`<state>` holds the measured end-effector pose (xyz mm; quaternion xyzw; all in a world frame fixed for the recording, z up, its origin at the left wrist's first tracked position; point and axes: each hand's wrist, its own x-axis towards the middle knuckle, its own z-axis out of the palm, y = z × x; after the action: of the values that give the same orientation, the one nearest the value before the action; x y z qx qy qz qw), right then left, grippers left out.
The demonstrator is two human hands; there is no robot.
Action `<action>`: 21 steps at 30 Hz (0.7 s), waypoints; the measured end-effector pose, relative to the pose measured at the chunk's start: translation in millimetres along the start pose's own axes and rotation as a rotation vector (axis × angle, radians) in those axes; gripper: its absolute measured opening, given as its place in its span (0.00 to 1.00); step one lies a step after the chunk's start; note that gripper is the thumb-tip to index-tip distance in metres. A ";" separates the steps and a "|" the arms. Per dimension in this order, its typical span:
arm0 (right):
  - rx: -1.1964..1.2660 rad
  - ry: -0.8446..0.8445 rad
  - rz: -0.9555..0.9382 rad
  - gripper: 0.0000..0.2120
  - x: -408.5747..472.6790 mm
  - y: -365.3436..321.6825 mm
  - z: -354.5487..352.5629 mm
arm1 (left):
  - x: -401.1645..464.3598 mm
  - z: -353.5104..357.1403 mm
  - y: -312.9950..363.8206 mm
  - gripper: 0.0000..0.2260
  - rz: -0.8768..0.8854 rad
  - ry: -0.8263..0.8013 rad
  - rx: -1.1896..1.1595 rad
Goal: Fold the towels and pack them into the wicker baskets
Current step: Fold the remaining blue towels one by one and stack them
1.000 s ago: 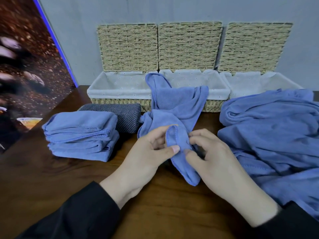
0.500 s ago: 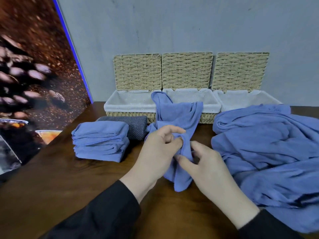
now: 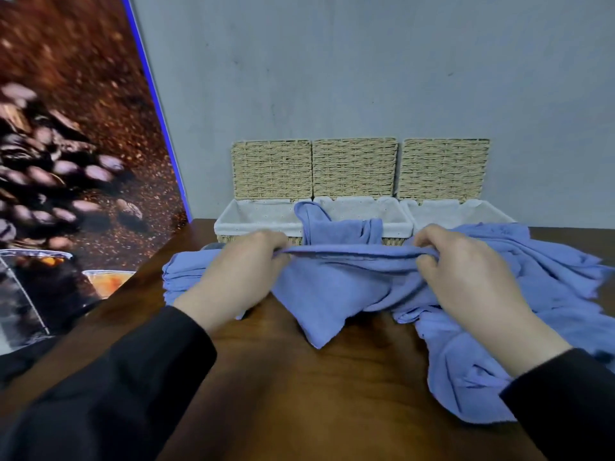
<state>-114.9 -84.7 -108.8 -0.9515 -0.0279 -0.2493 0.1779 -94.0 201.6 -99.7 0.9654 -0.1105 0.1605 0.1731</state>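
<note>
A blue towel hangs stretched between my hands above the wooden table. My left hand grips its top edge at the left, and my right hand grips the same edge at the right. The far end of the towel drapes over the rim of the middle wicker basket. The left wicker basket and the right wicker basket stand beside it, lids up against the wall. A stack of folded blue towels lies behind my left hand, partly hidden.
A heap of unfolded blue towels covers the table's right side, reaching the front right. A coffee-bean poster panel leans along the left edge. The grey wall stands right behind the baskets.
My hands were close together pinching a towel corner; they have moved apart and up, pulling the towel's edge taut between them. The view has tilted upward.
</note>
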 end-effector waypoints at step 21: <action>0.495 -0.012 0.003 0.14 35.9 -7.0 -52.9 | 40.3 -64.1 -13.0 0.08 0.011 0.206 -0.496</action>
<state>-109.1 -98.1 -46.1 -0.8804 -0.0878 -0.2291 0.4059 -70.7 230.8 -32.6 0.8714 -0.1337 0.2267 0.4140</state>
